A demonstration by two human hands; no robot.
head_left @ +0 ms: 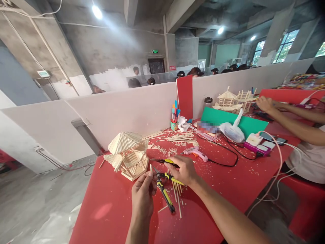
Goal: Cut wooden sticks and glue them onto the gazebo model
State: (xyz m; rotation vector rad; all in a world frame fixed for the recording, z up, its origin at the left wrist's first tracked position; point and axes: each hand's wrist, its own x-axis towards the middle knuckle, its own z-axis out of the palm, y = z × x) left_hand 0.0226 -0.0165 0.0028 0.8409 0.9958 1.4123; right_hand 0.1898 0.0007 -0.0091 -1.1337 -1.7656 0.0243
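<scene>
My left hand (143,189) pinches a short wooden stick (151,167) upright between thumb and fingers. In my right hand (184,170) is a slim black-and-yellow tool (162,161); its narrow tip points left, above the stick, and its exact kind is unclear. Beneath my hands lie hand cutters (164,193) with black-and-yellow handles spread apart, on top of several loose sticks (179,200). Just beyond my left hand stands a small pavilion model (133,159) made of sticks, with a sloped roof over a many-sided base.
The red table (114,206) carries a pink glue gun (195,153), piled sticks (181,137), a cup of pens (174,124), a green board (233,123) and a purple power strip (256,149). A white partition (137,115) borders the back. Another person's hand (265,103) works at right.
</scene>
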